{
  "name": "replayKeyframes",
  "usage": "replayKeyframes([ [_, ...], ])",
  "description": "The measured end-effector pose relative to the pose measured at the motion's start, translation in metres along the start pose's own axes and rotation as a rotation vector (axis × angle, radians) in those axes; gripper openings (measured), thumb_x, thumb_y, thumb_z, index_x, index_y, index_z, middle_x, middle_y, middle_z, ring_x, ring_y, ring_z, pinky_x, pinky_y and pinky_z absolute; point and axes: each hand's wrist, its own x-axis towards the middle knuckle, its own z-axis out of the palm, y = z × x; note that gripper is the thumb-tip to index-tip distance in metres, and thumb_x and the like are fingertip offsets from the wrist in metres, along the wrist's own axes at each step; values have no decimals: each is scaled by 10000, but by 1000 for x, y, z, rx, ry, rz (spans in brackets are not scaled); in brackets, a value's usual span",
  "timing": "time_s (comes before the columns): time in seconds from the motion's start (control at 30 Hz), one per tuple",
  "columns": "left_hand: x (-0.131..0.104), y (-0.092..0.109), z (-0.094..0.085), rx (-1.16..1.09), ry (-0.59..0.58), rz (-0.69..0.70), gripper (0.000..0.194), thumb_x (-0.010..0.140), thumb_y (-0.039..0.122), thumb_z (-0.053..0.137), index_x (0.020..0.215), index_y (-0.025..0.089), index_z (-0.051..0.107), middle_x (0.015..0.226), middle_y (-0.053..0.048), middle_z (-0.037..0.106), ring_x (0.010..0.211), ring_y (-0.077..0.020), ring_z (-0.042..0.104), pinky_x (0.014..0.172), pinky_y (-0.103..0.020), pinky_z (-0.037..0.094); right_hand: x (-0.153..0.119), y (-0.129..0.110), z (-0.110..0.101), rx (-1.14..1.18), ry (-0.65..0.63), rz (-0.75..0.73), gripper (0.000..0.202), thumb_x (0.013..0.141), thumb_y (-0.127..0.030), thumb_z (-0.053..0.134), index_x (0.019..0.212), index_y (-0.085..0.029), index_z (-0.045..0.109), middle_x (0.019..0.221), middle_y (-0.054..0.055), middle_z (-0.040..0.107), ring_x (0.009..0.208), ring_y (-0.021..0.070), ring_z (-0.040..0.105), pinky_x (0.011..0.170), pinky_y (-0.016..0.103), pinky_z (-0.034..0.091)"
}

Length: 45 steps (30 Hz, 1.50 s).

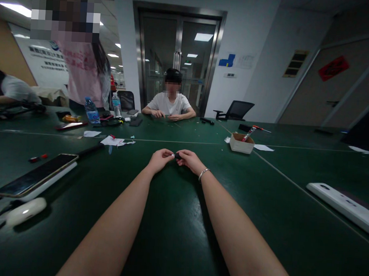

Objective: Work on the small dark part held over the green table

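Above the middle of the green table (179, 221), my two hands meet at a small dark object with a silvery end (177, 156); its kind is too small to make out. The fingertips of my left hand (160, 159) pinch the silvery end. My right hand (190, 160), with a silver bangle on its wrist, grips the black part between thumb and fingers. Fingers cover much of the object. Both forearms reach forward from the bottom of the head view.
A phone (38, 175) lies on a white power strip at left, beside a white mouse-shaped thing (26, 212). Paper scraps (114, 141) and bottles (92, 110) lie beyond. A small box (241, 144) holds a tool; another white strip (343, 206) is at right. A person (171, 101) sits opposite.
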Motion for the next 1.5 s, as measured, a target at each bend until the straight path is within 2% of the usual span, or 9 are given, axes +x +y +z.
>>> replayKeyframes([
  [0.17,0,-1,2,149,-44,-68,506,846,557,403,633,164,640,624,-48,636,585,-151,563,604,-276,416,-2,-1,0,8,-29,-7,112,903,-100,515,903,-114,626,612,33,645,486,81,598,502,169,522],
  [0.33,-2,6,2,7,-9,-50,241,782,370,548,904,195,659,823,-26,656,643,-125,551,576,-236,404,0,1,-1,5,-29,-14,102,889,-98,536,910,-111,635,619,32,646,492,81,598,502,170,520],
  [0.43,-2,6,3,-81,-41,-66,227,763,275,550,949,181,639,796,-15,623,612,-100,528,571,-222,410,0,1,-1,10,-43,-20,93,880,-104,551,919,-111,635,628,32,649,499,82,599,508,172,520],
  [0.6,1,-1,4,-94,-35,-62,259,852,329,442,958,167,615,626,10,541,556,-99,503,528,-215,398,-1,0,-1,-5,-60,-21,105,875,-76,540,921,-108,628,640,33,653,498,79,595,505,171,516],
  [0.8,0,0,5,-100,-30,-35,297,809,332,536,1059,175,581,636,28,537,538,-85,490,517,-203,379,-1,0,-1,-2,-53,-24,97,866,-91,560,927,-113,632,643,31,654,489,77,590,502,171,514],
  [0.9,-1,1,5,-89,-38,-27,312,839,399,489,1018,168,599,596,29,516,531,-92,486,519,-212,376,-1,0,-1,1,-63,-30,96,867,-94,564,930,-115,634,650,31,655,495,76,591,508,171,516],
  [1.03,-1,1,5,-96,-43,16,326,770,390,592,1012,173,609,668,17,558,577,-99,515,558,-226,407,-2,0,0,7,-58,-30,84,871,-103,566,925,-114,630,652,36,656,498,79,592,510,174,516],
  [1.13,0,0,5,-113,-65,-9,321,816,418,518,989,164,615,623,15,544,566,-107,517,550,-231,405,-3,-1,0,3,-55,-24,94,876,-86,547,920,-110,626,655,38,655,500,79,592,511,174,516],
  [1.5,1,2,5,-138,-46,-60,258,797,279,488,983,179,635,665,9,574,558,-94,507,544,-217,407,-2,-1,0,4,-46,-25,119,885,-76,519,926,-114,624,653,35,652,501,80,592,510,171,515],
])
